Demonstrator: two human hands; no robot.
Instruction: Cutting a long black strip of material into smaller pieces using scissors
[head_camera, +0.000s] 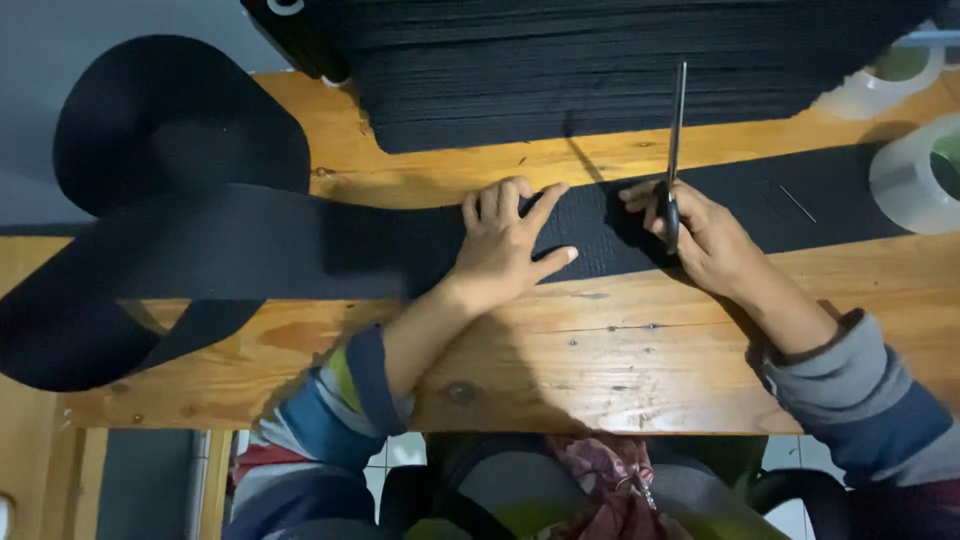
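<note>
A wide black webbing strap (300, 245) runs flat across the wooden table (600, 370) from left to right. My left hand (505, 245) presses down on the strap near its middle, fingers spread. My right hand (705, 235) grips black-handled scissors (677, 140) just to the right, the blades pointing away from me over the strap's far edge. The strap's left end loops off the table's left side in a big curl (150, 120).
A tall stack of cut black strap pieces (620, 70) lies at the table's far edge. Two rolls of clear tape (915, 175) sit at the far right. The table's near edge is close to my lap.
</note>
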